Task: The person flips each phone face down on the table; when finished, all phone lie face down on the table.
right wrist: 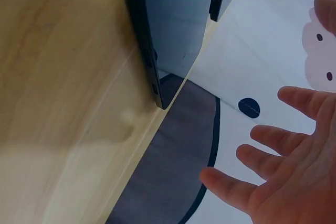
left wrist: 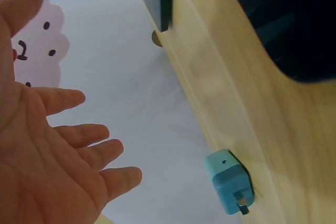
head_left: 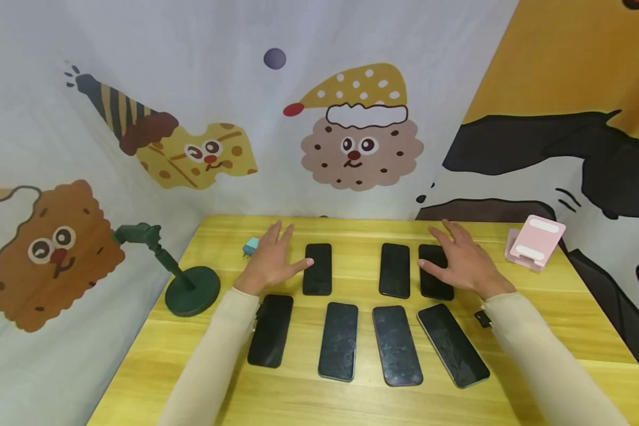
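Note:
Several dark smartphones lie face up in two rows on the wooden table. My left hand, fingers spread and empty, is over the table left of a black phone in the back row; its thumb overlaps that phone's edge in the head view. My right hand, also spread with nothing in it, partly covers the rightmost back phone. Between them lies another back-row phone. The front row has a black phone at left, two middle phones and a slanted phone at right.
A green stand with a jointed arm is at the table's left. Behind the left hand sits a small blue block-like object. A pink phone stand is at the back right; a small black object lies beside the right sleeve. Cartoon-printed cloth hangs behind.

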`<action>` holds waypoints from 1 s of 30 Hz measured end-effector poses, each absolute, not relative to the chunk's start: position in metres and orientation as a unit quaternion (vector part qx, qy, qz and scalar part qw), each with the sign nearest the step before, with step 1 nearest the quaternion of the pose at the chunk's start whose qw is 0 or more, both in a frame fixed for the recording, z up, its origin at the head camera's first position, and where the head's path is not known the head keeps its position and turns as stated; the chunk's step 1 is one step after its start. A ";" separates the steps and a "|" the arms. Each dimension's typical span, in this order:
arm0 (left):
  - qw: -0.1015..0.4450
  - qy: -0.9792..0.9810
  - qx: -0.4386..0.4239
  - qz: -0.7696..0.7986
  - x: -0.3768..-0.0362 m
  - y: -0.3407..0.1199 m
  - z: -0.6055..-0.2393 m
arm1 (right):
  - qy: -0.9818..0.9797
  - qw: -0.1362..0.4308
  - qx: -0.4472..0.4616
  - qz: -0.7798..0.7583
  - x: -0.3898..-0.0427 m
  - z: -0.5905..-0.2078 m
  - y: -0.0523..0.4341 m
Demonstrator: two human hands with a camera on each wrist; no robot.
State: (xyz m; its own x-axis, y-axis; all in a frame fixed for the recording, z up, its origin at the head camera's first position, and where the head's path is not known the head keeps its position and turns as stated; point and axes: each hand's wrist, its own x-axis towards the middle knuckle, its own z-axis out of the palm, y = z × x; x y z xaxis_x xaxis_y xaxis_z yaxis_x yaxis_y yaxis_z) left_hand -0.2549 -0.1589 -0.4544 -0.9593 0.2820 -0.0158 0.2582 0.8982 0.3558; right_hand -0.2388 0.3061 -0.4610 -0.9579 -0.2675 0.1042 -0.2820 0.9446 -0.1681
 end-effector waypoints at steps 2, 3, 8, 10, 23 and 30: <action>0.033 0.972 0.136 0.189 -0.251 -0.156 -0.454 | -0.984 0.043 0.140 0.100 -0.235 -0.460 0.307; 0.034 0.970 0.137 0.196 -0.250 -0.154 -0.453 | -0.983 0.045 0.141 0.105 -0.233 -0.460 0.308; 0.036 0.961 0.152 0.230 -0.236 -0.139 -0.447 | -0.978 0.041 0.151 0.138 -0.223 -0.458 0.309; 0.034 0.956 0.163 0.241 -0.231 -0.132 -0.445 | -0.975 0.036 0.152 0.156 -0.219 -0.457 0.309; 0.047 0.937 0.212 0.274 -0.197 -0.090 -0.448 | -0.957 0.028 0.160 0.240 -0.188 -0.461 0.311; 0.054 0.932 0.224 0.280 -0.176 -0.068 -0.453 | -0.946 -0.002 0.161 0.282 -0.169 -0.465 0.310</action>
State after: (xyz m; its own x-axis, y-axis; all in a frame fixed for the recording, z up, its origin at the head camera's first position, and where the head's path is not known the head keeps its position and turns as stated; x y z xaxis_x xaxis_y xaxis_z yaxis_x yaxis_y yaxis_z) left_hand -0.1764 -0.0684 -0.4531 -0.8940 0.4473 0.0251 0.3869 0.7426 0.5467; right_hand -0.1690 0.3098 -0.4651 -0.9481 -0.3056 0.0877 -0.3037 0.7894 -0.5334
